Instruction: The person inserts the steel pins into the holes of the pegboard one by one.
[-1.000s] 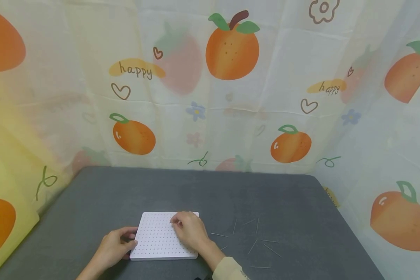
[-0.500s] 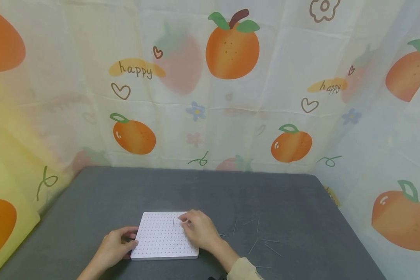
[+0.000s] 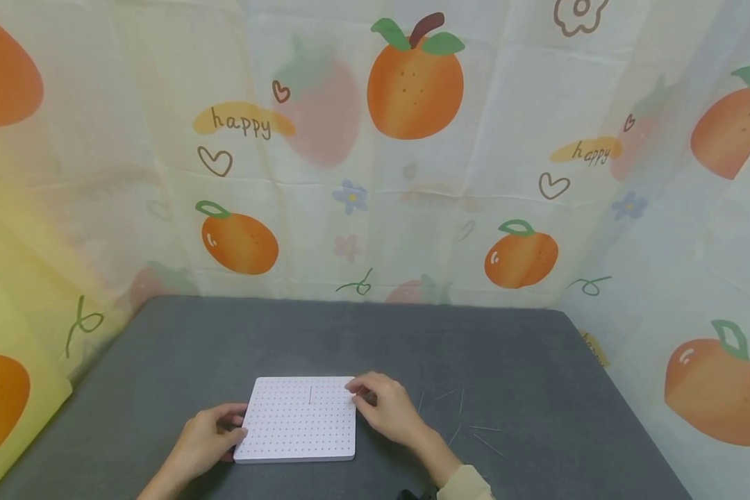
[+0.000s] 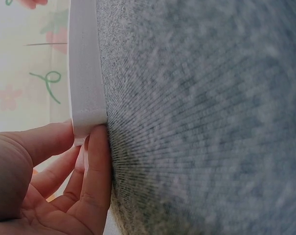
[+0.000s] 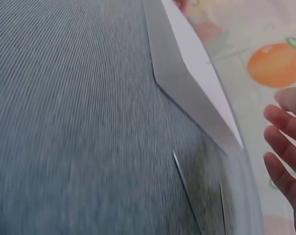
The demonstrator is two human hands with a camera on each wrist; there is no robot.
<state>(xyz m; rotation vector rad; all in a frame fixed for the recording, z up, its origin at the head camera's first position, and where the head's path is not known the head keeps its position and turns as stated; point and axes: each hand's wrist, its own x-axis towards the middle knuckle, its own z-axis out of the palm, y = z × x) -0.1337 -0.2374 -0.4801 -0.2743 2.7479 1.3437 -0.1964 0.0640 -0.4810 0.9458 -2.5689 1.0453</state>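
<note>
A white board with rows of small holes (image 3: pixel 287 427) lies flat on the table. One thin metal rod (image 3: pixel 310 394) stands upright from its far part; the same rod (image 4: pixel 46 44) juts from the board's face in the left wrist view. My left hand (image 3: pixel 204 439) pinches the board's left edge, thumb above and fingers against the side (image 4: pixel 96 181). Beside the far right corner of the board, my right hand (image 3: pixel 384 408) hovers with loosely bent fingers and holds nothing. In the right wrist view its fingers (image 5: pixel 284 147) are spread and apart from the board.
Several thin metal rods lie scattered right of the board, such as one rod (image 3: pixel 462 401) and another rod (image 3: pixel 489 444). A dark grey cloth (image 3: pixel 506 361) covers the table. Fruit-printed curtains (image 3: pixel 412 208) hang at the back and sides.
My right hand has drawn back rightward from over the board to its right edge, leaving the thin rod standing there. The left hand keeps its hold on the edge.
</note>
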